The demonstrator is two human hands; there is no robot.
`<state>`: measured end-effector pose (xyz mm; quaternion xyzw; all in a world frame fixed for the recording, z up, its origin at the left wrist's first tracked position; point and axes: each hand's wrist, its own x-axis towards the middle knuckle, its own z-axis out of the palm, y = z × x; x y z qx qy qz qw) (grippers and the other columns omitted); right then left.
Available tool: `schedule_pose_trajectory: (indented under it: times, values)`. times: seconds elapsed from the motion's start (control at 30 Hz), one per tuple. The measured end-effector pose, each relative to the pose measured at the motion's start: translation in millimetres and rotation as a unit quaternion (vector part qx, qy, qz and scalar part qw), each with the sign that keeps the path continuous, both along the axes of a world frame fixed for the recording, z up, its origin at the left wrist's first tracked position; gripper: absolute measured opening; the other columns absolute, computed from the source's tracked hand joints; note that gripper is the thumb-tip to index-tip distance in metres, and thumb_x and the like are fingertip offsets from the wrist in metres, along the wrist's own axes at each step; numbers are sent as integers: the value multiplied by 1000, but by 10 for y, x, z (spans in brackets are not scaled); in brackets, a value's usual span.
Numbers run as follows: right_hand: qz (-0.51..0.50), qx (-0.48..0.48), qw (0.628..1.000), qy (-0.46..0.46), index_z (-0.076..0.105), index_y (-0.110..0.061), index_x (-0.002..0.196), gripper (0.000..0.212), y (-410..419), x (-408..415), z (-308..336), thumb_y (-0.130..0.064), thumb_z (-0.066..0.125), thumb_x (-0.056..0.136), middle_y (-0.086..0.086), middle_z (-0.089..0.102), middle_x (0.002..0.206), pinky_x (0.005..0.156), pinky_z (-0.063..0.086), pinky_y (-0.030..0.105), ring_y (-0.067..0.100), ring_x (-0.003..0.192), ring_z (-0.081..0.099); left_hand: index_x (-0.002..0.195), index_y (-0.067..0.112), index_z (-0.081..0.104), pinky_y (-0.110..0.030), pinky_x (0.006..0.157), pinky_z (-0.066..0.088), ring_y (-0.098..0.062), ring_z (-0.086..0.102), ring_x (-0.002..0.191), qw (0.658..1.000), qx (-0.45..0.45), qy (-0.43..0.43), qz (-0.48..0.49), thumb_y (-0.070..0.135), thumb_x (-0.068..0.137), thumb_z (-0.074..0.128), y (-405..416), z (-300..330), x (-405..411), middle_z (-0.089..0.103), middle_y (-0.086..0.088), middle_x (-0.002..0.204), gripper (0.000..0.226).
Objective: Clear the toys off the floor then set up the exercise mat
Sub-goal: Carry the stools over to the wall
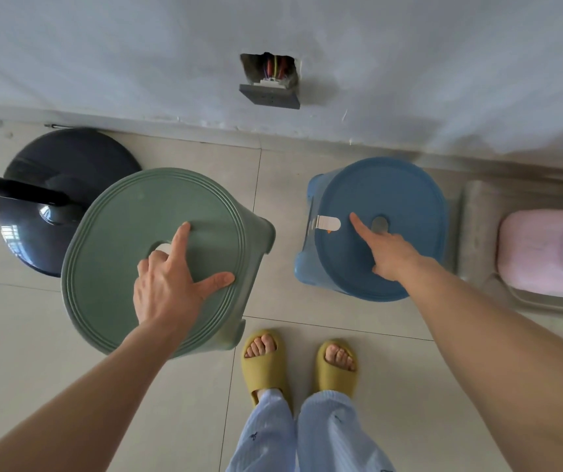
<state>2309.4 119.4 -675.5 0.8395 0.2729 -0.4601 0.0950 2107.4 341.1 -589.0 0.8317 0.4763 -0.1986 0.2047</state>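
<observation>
My left hand (167, 284) grips a green plastic stool (130, 216) through the hole in its seat. The index finger and thumb lie flat on the seat, and the stool looks raised and tilted. A blue plastic stool (399, 185) stands on the tiled floor to the right, close to the wall. My right hand (389, 257) is on its seat, index finger straight and the other fingers curled down at the centre hole (379, 223). A white tag (328, 223) sticks to the blue seat. No toys or exercise mat are in view.
A black fan base (34, 240) with its pole stands at the left, partly behind the green stool. A loose wall socket (269, 97) with bare wires hangs from the wall. A pink cushioned thing (549, 253) lies at the right edge. My feet in yellow slippers (298, 361) stand on the tiles.
</observation>
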Motion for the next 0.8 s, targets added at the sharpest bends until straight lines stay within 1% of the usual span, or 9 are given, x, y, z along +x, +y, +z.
schedule_pose_trajectory:
  times: [0.1, 0.17, 0.23, 0.37, 0.53, 0.6, 0.67, 0.7, 0.8]
  values:
    - [-24, -6, 1000, 17, -16, -41, 144, 95, -20, 1, 28, -3, 50, 87, 13, 36, 136, 83, 43, 41, 32, 111, 44, 144, 33, 21, -46, 89, 39, -37, 42, 118, 1000, 3, -1, 6, 61, 65, 68, -68, 14, 8, 51, -17, 122, 96]
    - [-62, 12, 998, 19, -13, -37, 146, 93, -29, -30, 83, -8, 54, 87, 11, 29, 144, 91, 43, 41, 34, 119, 41, 144, 33, 22, -47, 90, 38, -36, 41, 118, 1000, 1, -9, 13, 60, 65, 69, -126, 37, 41, 52, -17, 122, 96]
    - [-139, 67, 987, 38, -8, -32, 148, 93, -12, -149, 198, -15, 59, 87, 9, 22, 151, 100, 39, 41, 33, 129, 36, 144, 33, 23, -46, 92, 37, -36, 41, 117, 1000, -1, -18, 24, 59, 66, 70, -193, 86, 56, 52, -16, 121, 95]
    - [-309, 209, 911, 174, 2, -30, 149, 96, 32, -712, 617, -28, 69, 81, -1, 23, 154, 112, 28, 40, 19, 140, 27, 147, 28, 19, -43, 100, 28, -36, 39, 119, 998, 16, -39, 43, 57, 71, 67, -394, 319, 86, 49, -18, 126, 94]
    - [-388, 260, 825, 318, -2, -37, 148, 108, 87, -1368, 1252, -37, 76, 73, -4, 22, 154, 113, 27, 35, 13, 140, 26, 147, 30, 16, -41, 99, 26, -34, 39, 118, 994, 56, -71, 58, 53, 78, 62, -610, 830, 241, 49, -16, 127, 86]
    - [-425, 305, 782, 338, 0, -39, 147, 105, 110, -1490, 1474, -33, 76, 74, -10, 26, 151, 106, 32, 23, 2, 134, 31, 148, 31, 15, -40, 99, 25, -33, 40, 118, 993, 62, -84, 57, 53, 80, 61, -684, 1067, 356, 49, -15, 126, 85]
    - [-444, 359, 746, 343, 10, -45, 142, 97, 100, -1526, 1651, -30, 77, 73, -22, 36, 141, 90, 35, 4, -19, 118, 38, 148, 31, 13, -40, 99, 25, -33, 39, 119, 992, 59, -99, 56, 54, 80, 60, -766, 1296, 463, 48, -14, 126, 86]
    - [-451, 379, 734, 338, 14, -46, 140, 95, 60, -1519, 1731, -31, 78, 72, -27, 39, 136, 85, 36, 0, -23, 115, 38, 148, 31, 12, -40, 99, 24, -32, 38, 119, 991, 56, -110, 56, 54, 80, 60, -821, 1412, 519, 48, -14, 127, 86]
    - [-476, 413, 705, 325, 18, -42, 144, 91, -131, -1443, 1917, -30, 74, 73, -33, 39, 135, 87, 39, 6, -14, 125, 37, 148, 31, 9, -40, 100, 24, -31, 37, 121, 989, 43, -131, 47, 54, 81, 59, -1021, 1629, 667, 45, -13, 130, 87]
